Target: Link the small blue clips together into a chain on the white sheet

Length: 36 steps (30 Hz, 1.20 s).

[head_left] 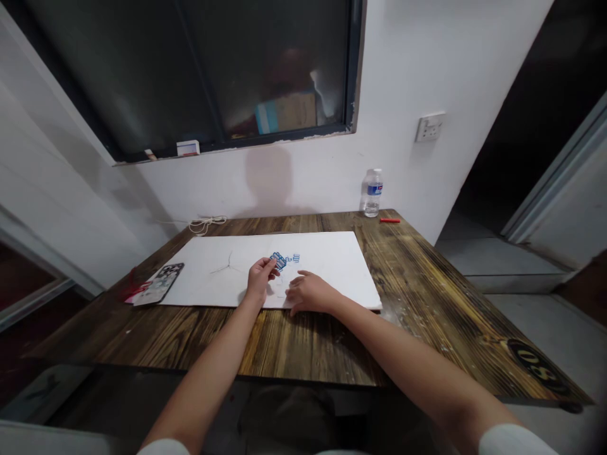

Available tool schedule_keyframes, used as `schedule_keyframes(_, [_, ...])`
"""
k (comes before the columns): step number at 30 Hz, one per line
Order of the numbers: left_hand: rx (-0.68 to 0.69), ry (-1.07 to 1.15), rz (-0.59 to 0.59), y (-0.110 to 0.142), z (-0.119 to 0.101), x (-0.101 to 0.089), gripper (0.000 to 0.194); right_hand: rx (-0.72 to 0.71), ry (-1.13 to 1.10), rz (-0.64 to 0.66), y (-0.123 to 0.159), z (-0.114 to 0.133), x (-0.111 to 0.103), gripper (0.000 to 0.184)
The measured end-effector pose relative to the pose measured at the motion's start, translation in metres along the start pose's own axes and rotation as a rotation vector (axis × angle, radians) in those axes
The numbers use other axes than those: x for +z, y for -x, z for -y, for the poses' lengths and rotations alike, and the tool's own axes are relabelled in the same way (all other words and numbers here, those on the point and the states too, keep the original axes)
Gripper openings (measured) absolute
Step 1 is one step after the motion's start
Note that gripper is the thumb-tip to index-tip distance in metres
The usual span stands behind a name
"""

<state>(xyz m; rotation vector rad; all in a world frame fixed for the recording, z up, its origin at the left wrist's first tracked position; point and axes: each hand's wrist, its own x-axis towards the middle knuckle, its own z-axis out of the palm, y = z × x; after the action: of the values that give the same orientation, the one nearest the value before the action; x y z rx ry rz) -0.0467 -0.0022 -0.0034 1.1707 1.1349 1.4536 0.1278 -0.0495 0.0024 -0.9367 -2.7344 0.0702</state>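
A white wall (455, 189) rises ahead of me, with a dark window (190, 69) and a wall socket (430, 126) set in it. Below stands a dark-stained wooden table (142, 332), and a large white board (327, 249) lies on it. My left hand (260, 279) is over the board, its fingers extended and narrow, with their tips (271, 264) at a small blue-printed piece (279, 261); I cannot tell whether they hold it. A second blue piece (296, 258) sits just beyond. My right hand (310, 294) rests nearby on the board, fingers (296, 294) loosely curved and holding nothing visible. A smartphone (159, 284) lies left of the board, a water bottle (373, 193) stands at the far edge, and a red stick (389, 220) lies beside it.
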Motion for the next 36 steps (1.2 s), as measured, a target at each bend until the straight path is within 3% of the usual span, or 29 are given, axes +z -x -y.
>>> schedule_keyframes(7, [-0.005, 0.017, -0.002, 0.003, -0.004, 0.002, 0.037, -0.105, 0.035, -0.054, -0.003, 0.01, 0.004, 0.013])
schedule_keyframes(13, [-0.007, 0.006, 0.008, 0.003, -0.005, 0.002, 0.038, -0.09, -0.035, -0.114, -0.003, 0.013, 0.008, 0.012])
schedule_keyframes(17, [-0.009, 0.013, 0.019, 0.001, -0.002, 0.001, 0.038, 0.005, -0.33, -0.227, -0.004, 0.007, 0.013, 0.012])
schedule_keyframes(22, [0.016, -0.022, 0.08, 0.001, -0.001, 0.001, 0.034, 0.238, -0.852, -0.542, -0.009, 0.002, 0.015, 0.006])
schedule_keyframes(26, [0.013, -0.011, 0.174, 0.004, -0.001, 0.003, 0.032, 0.407, -1.134, -0.762, -0.012, -0.004, 0.013, 0.018])
schedule_keyframes(31, [0.01, -0.019, 0.289, 0.009, -0.001, 0.004, 0.033, 0.516, -1.131, -0.906, -0.011, -0.009, 0.013, 0.024])
schedule_keyframes(36, [0.04, -0.046, 0.351, 0.012, -0.002, 0.005, 0.031, 0.517, -0.96, -0.937, -0.008, -0.007, 0.014, 0.026])
